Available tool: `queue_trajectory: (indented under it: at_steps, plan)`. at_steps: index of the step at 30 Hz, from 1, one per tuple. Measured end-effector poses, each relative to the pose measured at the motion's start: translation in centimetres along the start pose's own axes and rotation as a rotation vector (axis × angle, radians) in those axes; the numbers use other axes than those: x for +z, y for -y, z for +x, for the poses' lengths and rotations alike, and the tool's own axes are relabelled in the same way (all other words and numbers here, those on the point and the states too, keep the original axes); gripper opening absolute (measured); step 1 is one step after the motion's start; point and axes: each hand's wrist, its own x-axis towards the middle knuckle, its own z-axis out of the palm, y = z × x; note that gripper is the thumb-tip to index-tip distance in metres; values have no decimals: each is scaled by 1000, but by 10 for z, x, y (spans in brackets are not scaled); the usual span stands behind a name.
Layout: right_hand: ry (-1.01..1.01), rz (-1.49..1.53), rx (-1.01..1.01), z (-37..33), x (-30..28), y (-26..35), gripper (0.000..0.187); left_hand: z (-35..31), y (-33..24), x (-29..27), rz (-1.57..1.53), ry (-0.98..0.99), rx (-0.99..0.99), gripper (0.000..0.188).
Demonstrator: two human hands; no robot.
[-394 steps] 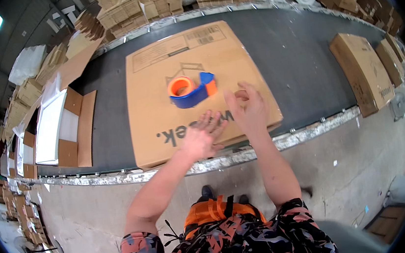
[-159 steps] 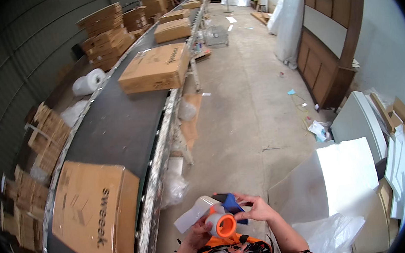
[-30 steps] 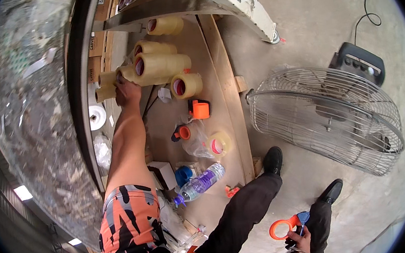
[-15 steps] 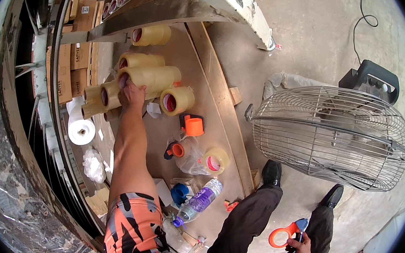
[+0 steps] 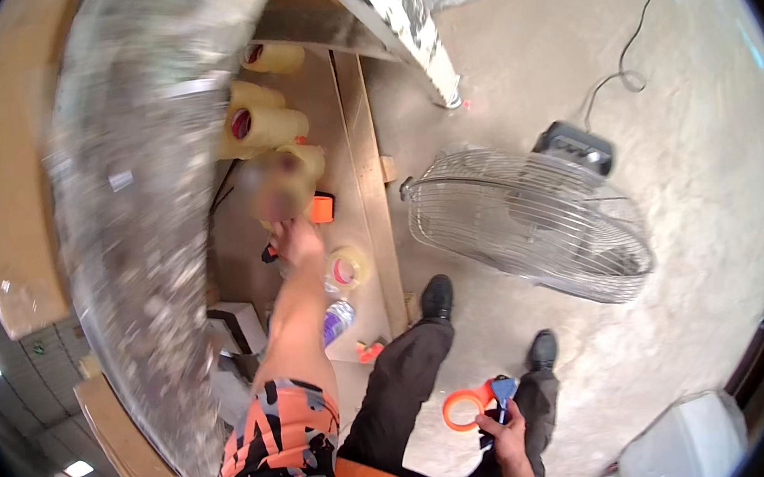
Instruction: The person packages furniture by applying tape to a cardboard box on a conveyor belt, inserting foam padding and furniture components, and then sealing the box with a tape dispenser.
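My left hand (image 5: pixel 298 240) reaches under the table and is closed on a yellowish roll of packing tape (image 5: pixel 276 186), smeared by motion. Behind it stand stacked rolls of the same tape (image 5: pixel 273 127), partly hidden by the tabletop edge. Close to that hand are an orange tape dispenser (image 5: pixel 323 208) and another tape roll (image 5: pixel 348 268). Over by my legs, my right hand (image 5: pixel 507 435) grips the handle of a tape dispenser (image 5: pixel 488 393) with an orange ring-shaped hub and a blue-grey head.
A wire-caged floor fan (image 5: pixel 529 223) stands to the right. The worn table edge (image 5: pixel 148 226) runs along the left, near cardboard boxes (image 5: pixel 18 184). A wooden beam (image 5: pixel 363 166) borders the shelf, where a purple-labelled bottle (image 5: pixel 338 320) lies. A white bin (image 5: pixel 683 449) is at lower right.
My left hand has come back from the stack, bringing a tape roll toward me. The view has shifted, with the tabletop covering more of the shelf. My right hand keeps its dispenser.
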Motion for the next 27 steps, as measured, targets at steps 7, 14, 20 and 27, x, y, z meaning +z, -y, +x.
queue_trajectory:
  at_steps: [7, 14, 20, 27]
  plan:
    - [-60, -245, -417, -78, -21, 46, 76, -367, 54, -195, -927, 375, -525, 40]
    - [449, -454, -757, -224, -13, 52, 61, -564, 65, -453, -830, 19, -207, 32]
    - [882, -819, -290, -324, 24, -34, 30, -628, 107, -481, -767, -206, -593, 27]
    - [1398, -1038, 10, -372, 22, -198, 38, -759, 196, -513, -632, -322, -957, 36]
